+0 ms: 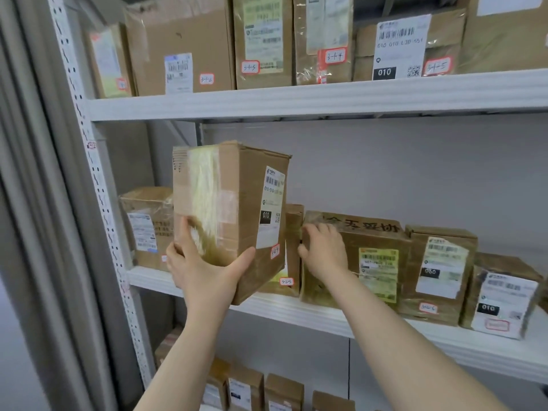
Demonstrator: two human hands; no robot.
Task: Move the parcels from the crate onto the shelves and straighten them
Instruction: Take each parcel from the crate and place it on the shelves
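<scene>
Left hand (204, 271) grips the tall parcel (234, 209) by its lower end, thumb and fingers wrapped round it. The parcel is tilted, its bottom corner over the front lip of the middle shelf (296, 310). Right hand (324, 250) curls its fingers over the upper left edge of the wide parcel (376, 241) on that shelf, with a thin parcel (293, 232) just beside it and open height above the row.

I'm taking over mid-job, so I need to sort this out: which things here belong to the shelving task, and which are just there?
Job: held parcel, gripped by left hand; right hand curled on taped parcel; thin parcel between them; middle shelf.
Just there: top-shelf parcels; bottom-shelf parcels; perforated upright.
</scene>
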